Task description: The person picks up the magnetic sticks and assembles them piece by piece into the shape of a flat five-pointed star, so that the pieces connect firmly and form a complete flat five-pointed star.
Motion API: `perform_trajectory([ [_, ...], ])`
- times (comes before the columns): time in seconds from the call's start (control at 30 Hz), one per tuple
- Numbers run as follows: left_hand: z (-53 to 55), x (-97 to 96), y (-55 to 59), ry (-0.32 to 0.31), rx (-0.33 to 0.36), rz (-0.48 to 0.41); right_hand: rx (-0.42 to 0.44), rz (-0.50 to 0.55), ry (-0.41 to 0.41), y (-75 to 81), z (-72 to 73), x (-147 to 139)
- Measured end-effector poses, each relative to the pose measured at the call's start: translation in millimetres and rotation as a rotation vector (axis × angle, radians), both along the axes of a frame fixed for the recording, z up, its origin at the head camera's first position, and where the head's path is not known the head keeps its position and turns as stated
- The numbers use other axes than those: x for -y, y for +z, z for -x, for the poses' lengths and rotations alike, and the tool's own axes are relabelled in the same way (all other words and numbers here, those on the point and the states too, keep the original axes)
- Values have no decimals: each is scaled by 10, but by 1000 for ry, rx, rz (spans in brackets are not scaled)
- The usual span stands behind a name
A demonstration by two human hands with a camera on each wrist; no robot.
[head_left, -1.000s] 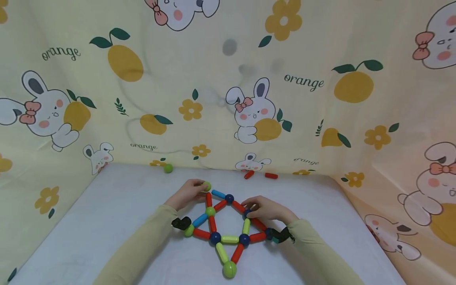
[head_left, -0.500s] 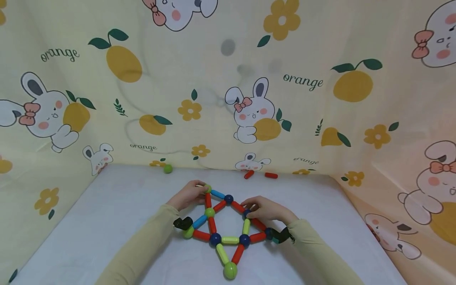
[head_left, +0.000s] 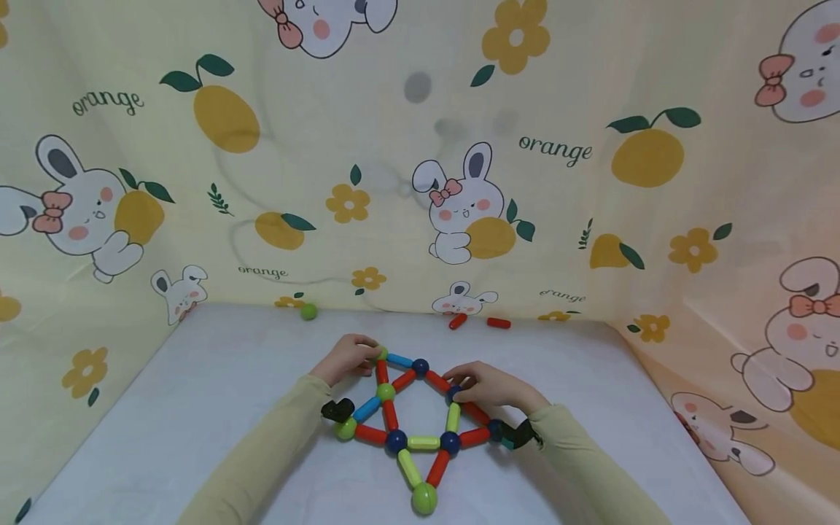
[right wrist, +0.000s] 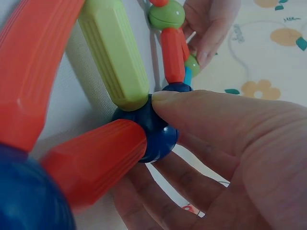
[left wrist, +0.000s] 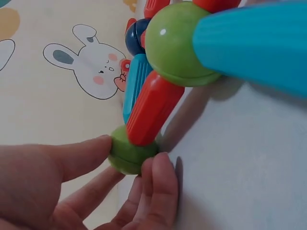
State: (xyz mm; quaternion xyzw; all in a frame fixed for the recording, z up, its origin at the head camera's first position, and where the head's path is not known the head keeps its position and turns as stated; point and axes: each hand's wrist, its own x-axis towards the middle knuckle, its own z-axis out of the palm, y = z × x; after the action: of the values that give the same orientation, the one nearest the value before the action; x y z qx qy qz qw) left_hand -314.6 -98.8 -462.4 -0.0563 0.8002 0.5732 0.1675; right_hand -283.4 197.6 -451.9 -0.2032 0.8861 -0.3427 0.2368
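A flat star-like frame of magnetic rods and balls lies on the white table, with a five-sided ring at its middle. My left hand [head_left: 351, 357] pinches a green ball [left wrist: 130, 152] at the far left tip between thumb and fingers. A red rod [left wrist: 156, 108] and a blue rod [head_left: 399, 360] meet at that ball. My right hand [head_left: 488, 384] grips a dark blue ball [right wrist: 156, 132] on the right side of the ring, thumb on top and fingers beneath. A yellow-green rod [right wrist: 115, 55] and a red rod [right wrist: 98, 160] join it. Another green ball [head_left: 424, 499] forms the near tip.
A loose green ball [head_left: 308, 311] lies at the back left of the table [head_left: 230, 379]. Two loose red rods [head_left: 499, 323] rest near the back edge. A patterned cloth [head_left: 394, 109] with rabbits and oranges rises behind and at both sides.
My left hand has brought the green ball down and nearer, onto the ends of the red and blue rods; a gap showed there before. My right hand keeps its place.
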Motion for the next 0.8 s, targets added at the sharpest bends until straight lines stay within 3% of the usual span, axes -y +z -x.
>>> perform_trajectory([
  [0.2,-37,163,-45,-99,5,-84,7,3,5,-14,3,-2],
  [0.37,-218,350,-10,-214,26,-119,-6,-3,13,-5,7,-14],
  [0.5,-427,430,16,-316,38,-47,-6,-3,14,-3,18,-26],
  [0.6,-568,440,24,-381,17,55,-6,-6,12,1,23,-35],
  [0.8,-757,485,52,-417,-55,187,-1,-2,18,13,18,-18],
])
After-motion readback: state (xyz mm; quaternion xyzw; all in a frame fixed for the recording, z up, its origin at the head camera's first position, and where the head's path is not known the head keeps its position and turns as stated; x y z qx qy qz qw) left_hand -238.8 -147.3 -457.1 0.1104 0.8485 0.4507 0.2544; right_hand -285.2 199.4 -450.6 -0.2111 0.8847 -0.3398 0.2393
